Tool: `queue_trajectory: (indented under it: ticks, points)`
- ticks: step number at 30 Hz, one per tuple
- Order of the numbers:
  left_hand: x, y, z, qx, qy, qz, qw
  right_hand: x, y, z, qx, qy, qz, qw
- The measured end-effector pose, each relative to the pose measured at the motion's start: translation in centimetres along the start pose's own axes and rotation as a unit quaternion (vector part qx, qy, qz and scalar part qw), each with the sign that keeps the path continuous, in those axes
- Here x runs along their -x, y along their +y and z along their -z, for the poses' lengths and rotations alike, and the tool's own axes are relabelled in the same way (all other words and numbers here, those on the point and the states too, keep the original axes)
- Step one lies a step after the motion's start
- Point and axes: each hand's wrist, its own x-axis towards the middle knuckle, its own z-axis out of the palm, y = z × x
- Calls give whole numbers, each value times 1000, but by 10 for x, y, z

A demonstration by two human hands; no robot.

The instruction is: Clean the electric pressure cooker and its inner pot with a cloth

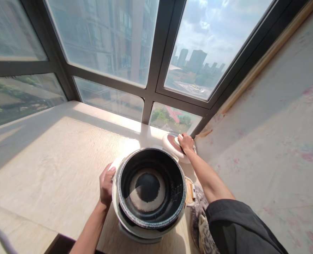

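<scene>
Pot [147, 187] looks mtl, rough-rimmed; lid [169, 144] smooth plas.

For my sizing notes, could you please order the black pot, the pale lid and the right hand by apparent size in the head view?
1. Black pot, clearly largest
2. Pale lid, partly covered by the hand
3. Right hand

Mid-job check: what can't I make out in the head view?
Head view:
Markings inside inner pot: too small to read.
Lid: underside hidden by its own top.
Left hand: finger contact hidden by hand and cooker.
Grey curved thing: cut off by left and bottom edges, unidentifiable.
Patterned cloth: partly covered by the dark sleeve.
</scene>
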Motion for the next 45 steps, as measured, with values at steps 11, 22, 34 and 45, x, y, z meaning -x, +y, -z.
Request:
queue_trajectory:
  ticks: [11, 22, 34, 45]
  points:
    - [-2, 6, -4, -36, 18, -20, 999, -6, 1, -51, 33, -10, 80, 996]
    - [-3, -3, 2, -18, 7, 9, 1000, -5, 10, -79, 28, 5, 99, 995]
    - [-4, -5, 3, -23, 32, -7, 999, 12, 17, -88, -22, 13, 134, 991]
    - [-2, -3, 0, 15, 40, 21, 999, 22, 27, -87, -38, -5, 146, 989]
